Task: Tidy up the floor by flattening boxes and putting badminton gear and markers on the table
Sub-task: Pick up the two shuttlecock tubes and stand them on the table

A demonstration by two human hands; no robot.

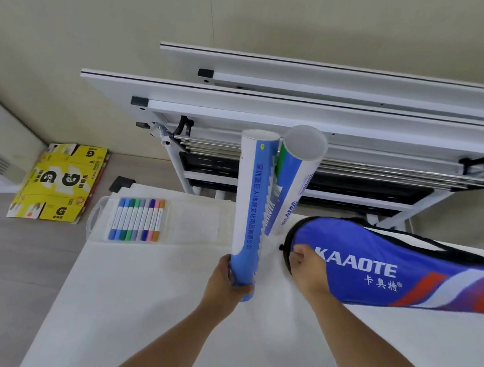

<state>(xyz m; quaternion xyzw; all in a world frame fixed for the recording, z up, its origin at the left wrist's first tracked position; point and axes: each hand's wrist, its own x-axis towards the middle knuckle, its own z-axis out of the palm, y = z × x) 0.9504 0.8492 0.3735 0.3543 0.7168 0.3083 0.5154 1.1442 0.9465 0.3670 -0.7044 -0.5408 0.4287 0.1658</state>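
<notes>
Blue-and-white cardboard shuttlecock tube (250, 214) is held upright over the white table (130, 306), its base wrapped by the left hand (227, 284); light, stiff but crushable, so grip low and gently. Right hand (305, 261) pinches the rim of the soft, floppy blue fabric racket bag (376, 265) lying on the table

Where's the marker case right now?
Head view, left side: the marker case lies flat on the white table near its far-left corner, left of the shuttlecock tube the left hand holds.
</notes>
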